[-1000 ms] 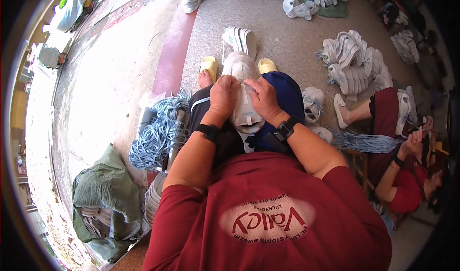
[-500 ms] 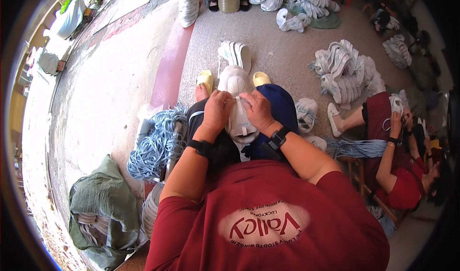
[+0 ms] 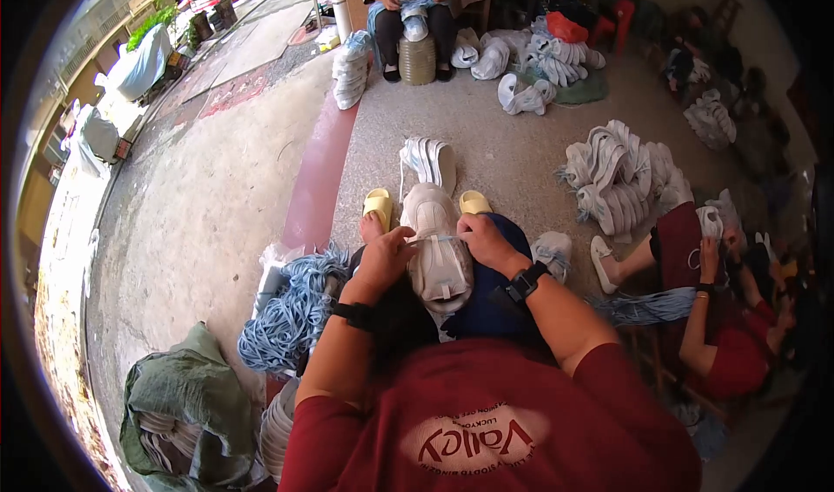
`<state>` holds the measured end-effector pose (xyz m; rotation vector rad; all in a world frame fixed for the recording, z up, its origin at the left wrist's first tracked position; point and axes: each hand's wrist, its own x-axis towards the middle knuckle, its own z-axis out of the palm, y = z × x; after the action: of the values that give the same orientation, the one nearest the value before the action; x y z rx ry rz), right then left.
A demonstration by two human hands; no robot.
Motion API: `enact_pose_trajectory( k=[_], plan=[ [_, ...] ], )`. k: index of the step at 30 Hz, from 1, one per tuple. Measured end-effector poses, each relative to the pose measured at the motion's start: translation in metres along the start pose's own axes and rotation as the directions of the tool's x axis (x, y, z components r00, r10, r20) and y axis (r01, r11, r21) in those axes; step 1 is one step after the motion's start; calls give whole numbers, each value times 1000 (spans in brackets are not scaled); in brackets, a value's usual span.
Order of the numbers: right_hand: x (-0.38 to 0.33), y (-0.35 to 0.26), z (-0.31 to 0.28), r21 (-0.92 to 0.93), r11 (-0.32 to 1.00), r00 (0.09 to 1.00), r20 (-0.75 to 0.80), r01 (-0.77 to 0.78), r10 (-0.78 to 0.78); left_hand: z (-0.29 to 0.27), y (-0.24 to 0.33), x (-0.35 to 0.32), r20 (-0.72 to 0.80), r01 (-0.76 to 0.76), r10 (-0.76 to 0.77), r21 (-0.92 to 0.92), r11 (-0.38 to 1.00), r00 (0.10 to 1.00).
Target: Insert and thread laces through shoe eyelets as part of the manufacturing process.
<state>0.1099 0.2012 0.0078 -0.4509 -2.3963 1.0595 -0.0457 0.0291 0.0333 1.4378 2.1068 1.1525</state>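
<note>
Head view: a white shoe point(image 3: 441, 270) is set between the legs point(image 3: 504, 305), its long axis pointed forward. It is flanked about equally closely by the left hand point(image 3: 382, 259) and right hand point(image 3: 491, 244); by both, a pale lace point(image 3: 436, 239) is apparently pinched, drawn crosswise. Blue laces point(image 3: 291, 314) are heaped leftward.

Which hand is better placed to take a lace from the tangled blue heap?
Probably the left hand: the blue heap lies on its side and nearer to it, while the right hand is across the shoe.
</note>
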Motion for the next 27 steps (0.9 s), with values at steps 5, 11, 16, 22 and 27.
enact_pose_trajectory(
  k=[5, 11, 16, 22, 27],
  plan=[
    [-7, 11, -16, 273, 936, 969, 165, -223, 183, -8, -27, -12, 6, -36, 36, 162, 986, 999],
    [4, -16, -1, -98, 995, 992, 123, -3, 15, -22, -24, -20, -24, -28, 30, 66, 997, 999],
    [-36, 13, -44, -419, 908, 1000, -10, -10, 7, -78, -63, -63, -51, 186, -190, -73, 980, 980],
    [-246, 128, -171, -606, 257, 636, -570, -753, 520, -151, -138, -162, -114, 409, -439, -217, 886, 891],
    [-396, 77, -209, -320, -227, 94, -742, -920, 664, -190, -164, -249, -173, 556, -603, -255, 791, 779]
  ],
)
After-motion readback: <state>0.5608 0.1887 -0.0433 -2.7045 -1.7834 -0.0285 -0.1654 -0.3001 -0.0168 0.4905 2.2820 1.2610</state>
